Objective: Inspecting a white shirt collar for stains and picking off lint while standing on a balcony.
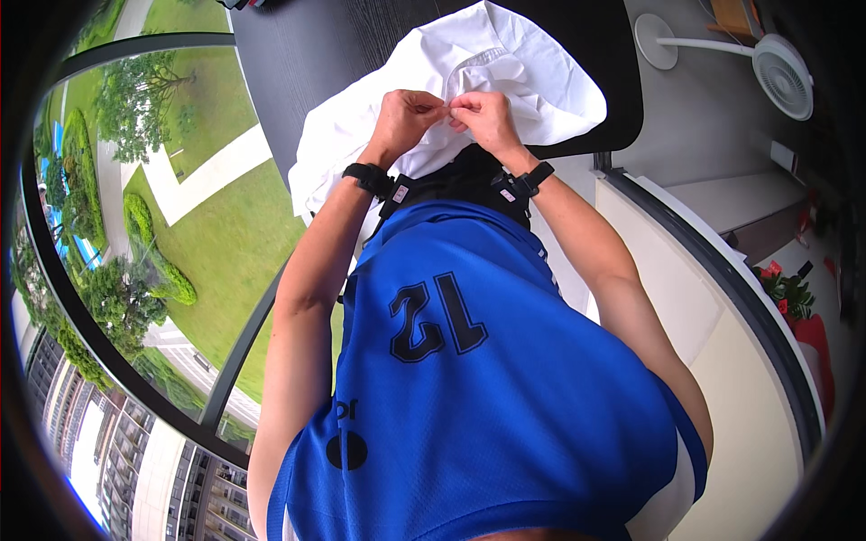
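A crumpled white garment (548, 81), which looks like a shirt, is spread over the near side of a dark wood-grain table (304, 54). Part of it hangs over the table's edge at the left. My left hand (407, 120) pinches the fabric between thumb and fingertips near a stitched band (477, 59). Close beside it, my right hand (488, 122) also pinches the cloth, so the fingertips of both hands nearly meet. The small spot between them is hidden by the fingers. Each wrist wears a black strap with a small device.
To the left is a large window with a dark frame (145, 49), with lawn and trees outside. A white pedestal fan (781, 78) stands beyond the table on the right. A dark-topped low partition (717, 237) curves along my right side, with a potted plant (785, 291) past it.
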{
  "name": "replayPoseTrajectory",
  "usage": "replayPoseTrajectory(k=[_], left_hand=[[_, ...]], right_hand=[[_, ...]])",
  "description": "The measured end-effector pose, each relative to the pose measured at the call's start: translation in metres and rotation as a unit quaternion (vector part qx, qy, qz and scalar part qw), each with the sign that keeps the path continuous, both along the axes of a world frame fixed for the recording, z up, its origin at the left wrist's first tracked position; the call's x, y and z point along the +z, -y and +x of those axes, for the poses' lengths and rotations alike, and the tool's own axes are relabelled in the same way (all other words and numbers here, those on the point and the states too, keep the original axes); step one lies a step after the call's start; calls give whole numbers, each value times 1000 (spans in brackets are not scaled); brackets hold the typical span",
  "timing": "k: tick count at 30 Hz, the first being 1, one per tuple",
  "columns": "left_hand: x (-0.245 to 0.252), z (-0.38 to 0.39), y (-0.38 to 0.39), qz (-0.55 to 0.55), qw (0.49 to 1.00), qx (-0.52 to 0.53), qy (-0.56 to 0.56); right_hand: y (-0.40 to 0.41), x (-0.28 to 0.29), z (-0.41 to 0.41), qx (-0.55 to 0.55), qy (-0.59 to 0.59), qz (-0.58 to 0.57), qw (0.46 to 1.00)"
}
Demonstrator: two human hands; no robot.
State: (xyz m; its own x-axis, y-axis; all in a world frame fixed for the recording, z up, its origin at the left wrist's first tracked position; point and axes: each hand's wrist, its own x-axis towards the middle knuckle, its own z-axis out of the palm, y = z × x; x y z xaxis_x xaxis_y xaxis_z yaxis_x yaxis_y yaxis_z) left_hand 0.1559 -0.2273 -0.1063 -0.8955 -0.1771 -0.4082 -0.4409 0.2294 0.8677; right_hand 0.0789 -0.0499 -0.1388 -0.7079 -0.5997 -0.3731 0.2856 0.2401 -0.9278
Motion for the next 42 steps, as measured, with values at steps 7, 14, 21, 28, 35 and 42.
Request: replayPoseTrajectory(k=[7, 14, 21, 28, 35, 42], left_hand=[[-17, 2, 2, 56, 998, 24, -7], [-5, 1, 3, -6, 1000, -23, -18], [5, 7, -2, -77, 991, -49, -98], [5, 12, -6, -106, 986, 6, -132], [-5, 19, -7, -103, 982, 64, -144], [1, 16, -8, -137, 979, 75, -129]], right_hand=[[1, -3, 2, -24, 19, -11, 999], [5, 38, -1, -14, -443, 110, 890], [-1, 18, -23, 133, -514, 47, 846], [4, 12, -25, 134, -345, 8, 929], [12, 17, -22, 105, -214, -23, 971], [15, 14, -18, 87, -161, -24, 983]])
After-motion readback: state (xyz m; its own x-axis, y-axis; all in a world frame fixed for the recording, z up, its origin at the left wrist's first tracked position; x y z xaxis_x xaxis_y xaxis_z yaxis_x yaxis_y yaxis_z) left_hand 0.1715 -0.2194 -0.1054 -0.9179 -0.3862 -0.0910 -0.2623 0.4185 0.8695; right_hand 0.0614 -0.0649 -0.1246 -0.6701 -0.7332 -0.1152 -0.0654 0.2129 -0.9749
